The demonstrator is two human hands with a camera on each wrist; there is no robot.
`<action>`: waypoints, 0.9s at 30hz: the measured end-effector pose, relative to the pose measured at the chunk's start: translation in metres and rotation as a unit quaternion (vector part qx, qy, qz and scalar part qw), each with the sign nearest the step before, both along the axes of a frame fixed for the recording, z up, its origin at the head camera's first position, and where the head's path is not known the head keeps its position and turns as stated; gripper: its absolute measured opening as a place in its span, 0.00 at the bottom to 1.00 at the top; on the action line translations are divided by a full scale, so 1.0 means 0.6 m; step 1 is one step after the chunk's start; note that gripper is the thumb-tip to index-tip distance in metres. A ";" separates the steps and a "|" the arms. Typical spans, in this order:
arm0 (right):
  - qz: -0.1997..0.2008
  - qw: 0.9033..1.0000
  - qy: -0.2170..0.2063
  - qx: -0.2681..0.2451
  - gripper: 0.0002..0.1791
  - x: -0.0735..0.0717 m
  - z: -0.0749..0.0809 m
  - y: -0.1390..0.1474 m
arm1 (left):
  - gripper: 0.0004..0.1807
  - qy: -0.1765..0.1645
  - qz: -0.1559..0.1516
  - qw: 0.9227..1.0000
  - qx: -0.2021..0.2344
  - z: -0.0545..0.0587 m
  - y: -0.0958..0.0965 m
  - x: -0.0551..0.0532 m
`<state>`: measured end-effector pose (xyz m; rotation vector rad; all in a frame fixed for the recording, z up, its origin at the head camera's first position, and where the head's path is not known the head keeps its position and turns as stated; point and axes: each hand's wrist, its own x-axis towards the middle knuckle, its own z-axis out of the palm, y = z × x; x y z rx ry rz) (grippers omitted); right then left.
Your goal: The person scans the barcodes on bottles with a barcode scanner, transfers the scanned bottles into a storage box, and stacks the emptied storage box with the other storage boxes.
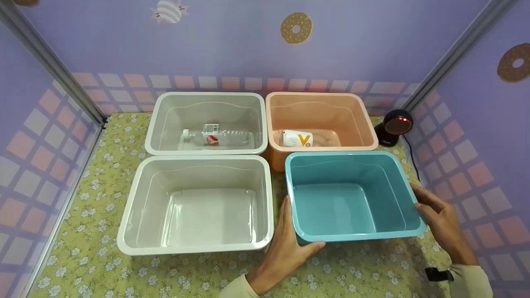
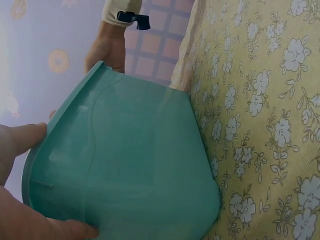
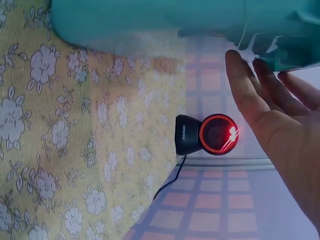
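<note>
A teal plastic bin (image 1: 333, 207) stands at the front right, with nothing inside it. My left hand (image 1: 285, 248) is spread at its front left corner, thumb along the front wall and fingers along the left side. The left wrist view shows the digits of this hand (image 2: 30, 215) lying against the bin's outer wall (image 2: 135, 150) below the rim. At the bin's right side is my right hand (image 1: 445, 223), its fingers stretched toward the wall under the rim. In the right wrist view its fingertips (image 3: 234, 57) are at the teal wall; firm contact is hard to tell.
A white bin (image 1: 194, 251) stands front left. Behind it, a grey-white bin (image 1: 207, 152) holds a clear plastic bottle (image 1: 232, 135). The orange bin (image 1: 323, 148) holds a white-labelled container (image 1: 296, 138). A black scanner (image 1: 393, 126) with a red light and cable stands at the right.
</note>
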<state>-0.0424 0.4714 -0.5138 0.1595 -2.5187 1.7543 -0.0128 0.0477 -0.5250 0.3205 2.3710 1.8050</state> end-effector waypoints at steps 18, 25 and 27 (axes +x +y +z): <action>0.013 0.997 -0.002 -0.076 0.27 -0.002 -0.003 -0.001 | 0.75 -0.002 -0.002 1.000 0.023 -0.008 -0.002 -0.003; 0.001 0.996 0.013 -0.089 0.25 -0.004 -0.003 -0.005 | 0.75 0.009 0.006 1.000 0.021 -0.010 -0.002 -0.004; -0.009 0.996 0.020 -0.085 0.25 -0.004 -0.002 -0.007 | 0.75 0.009 0.009 1.000 0.019 -0.009 -0.002 -0.003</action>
